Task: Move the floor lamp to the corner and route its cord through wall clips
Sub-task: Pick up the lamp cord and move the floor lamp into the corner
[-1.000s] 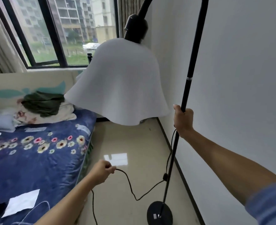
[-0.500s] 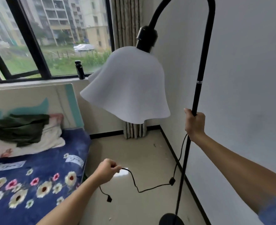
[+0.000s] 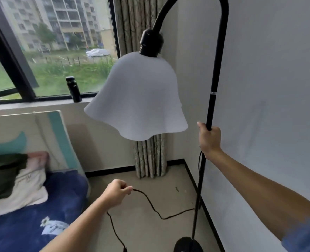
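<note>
The floor lamp has a thin black pole (image 3: 212, 106) that arches over to a white wavy shade (image 3: 139, 99). Its round black base (image 3: 187, 244) shows at the bottom edge, close to the right wall. My right hand (image 3: 209, 138) grips the pole at mid-height. My left hand (image 3: 116, 194) is closed on the black cord (image 3: 154, 210), which sags from my fist across the floor to the pole and also drops toward the bottom edge. No wall clips are visible.
A bed with a blue flowered cover (image 3: 32, 215) and pillows fills the left. A patterned curtain (image 3: 150, 157) hangs in the far corner. A black bottle (image 3: 73, 89) stands on the window sill. Bare floor (image 3: 150, 179) lies between bed and right wall (image 3: 268, 88).
The view has advanced toward the far corner with the lamp carried along the right wall. The curtain and corner have come into sight. Both hands keep their holds.
</note>
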### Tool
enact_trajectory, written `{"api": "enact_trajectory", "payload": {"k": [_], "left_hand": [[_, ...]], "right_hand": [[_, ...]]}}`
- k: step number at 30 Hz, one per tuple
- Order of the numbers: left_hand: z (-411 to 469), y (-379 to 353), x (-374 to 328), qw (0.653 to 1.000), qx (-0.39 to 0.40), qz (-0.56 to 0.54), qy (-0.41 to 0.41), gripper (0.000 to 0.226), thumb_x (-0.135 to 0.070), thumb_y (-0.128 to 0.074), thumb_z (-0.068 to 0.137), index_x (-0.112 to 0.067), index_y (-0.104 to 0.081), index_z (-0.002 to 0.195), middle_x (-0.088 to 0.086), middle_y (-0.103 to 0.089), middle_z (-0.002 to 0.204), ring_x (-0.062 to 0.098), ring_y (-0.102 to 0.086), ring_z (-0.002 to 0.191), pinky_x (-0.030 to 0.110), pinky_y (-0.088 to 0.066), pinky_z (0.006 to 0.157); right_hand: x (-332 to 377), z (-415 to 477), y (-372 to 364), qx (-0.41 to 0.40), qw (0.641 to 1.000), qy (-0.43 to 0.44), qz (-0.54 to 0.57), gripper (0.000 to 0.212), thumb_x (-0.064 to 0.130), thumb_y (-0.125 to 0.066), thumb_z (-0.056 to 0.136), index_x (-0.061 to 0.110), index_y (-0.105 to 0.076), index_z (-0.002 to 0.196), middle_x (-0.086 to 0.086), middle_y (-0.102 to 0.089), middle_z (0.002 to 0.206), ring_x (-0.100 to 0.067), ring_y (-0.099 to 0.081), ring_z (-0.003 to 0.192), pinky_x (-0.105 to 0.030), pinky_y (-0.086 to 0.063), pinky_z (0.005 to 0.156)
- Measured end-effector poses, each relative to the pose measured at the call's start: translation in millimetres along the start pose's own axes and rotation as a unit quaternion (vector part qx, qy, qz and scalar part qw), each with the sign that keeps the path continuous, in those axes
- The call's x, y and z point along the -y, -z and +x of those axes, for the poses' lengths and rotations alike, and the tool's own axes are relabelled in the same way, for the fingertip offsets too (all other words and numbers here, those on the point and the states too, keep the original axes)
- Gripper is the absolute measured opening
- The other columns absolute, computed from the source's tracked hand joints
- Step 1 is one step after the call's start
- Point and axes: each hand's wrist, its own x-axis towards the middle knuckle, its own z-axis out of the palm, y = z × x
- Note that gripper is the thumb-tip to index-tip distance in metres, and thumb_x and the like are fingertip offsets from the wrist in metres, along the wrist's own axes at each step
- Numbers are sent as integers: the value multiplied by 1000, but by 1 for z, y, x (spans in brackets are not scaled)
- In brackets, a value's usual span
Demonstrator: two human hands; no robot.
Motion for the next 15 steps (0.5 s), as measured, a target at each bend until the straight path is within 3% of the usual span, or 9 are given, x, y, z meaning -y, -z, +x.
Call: {"api": "enact_trajectory", "payload": {"k": [6,12,15], "left_hand": [[132,11,-16,1000,8,2,-2,34,-27,-63,87,-19,-58,54,-4,-45,45,13,-42,39,23,-35,46],[280,35,-30,1000,17,3,10,34,-28,-63,88,-14,-57,57,-5,-45,44,13,-41,37,22,-36,45],[343,47,-50,999,27,25,1,31,-28,-62,88,-13,-54,61,-2,-43,47,11,-40,36,21,-34,41]], "right_hand": [[-42,114,-62,-13,1000,-10,-1,55,23,-58,92,18,-22,51,0,-24,50,-16,-22,44,-35,-21,50],[-81,229,-133,-1,999,-29,19,52,26,-58,85,23,-22,47,6,-22,41,-14,-19,36,-30,-18,46],[-86,283,-159,-12,1000,-21,12,45,28,-57,80,22,-25,50,1,-23,47,-14,-19,38,-29,-17,44]]}}
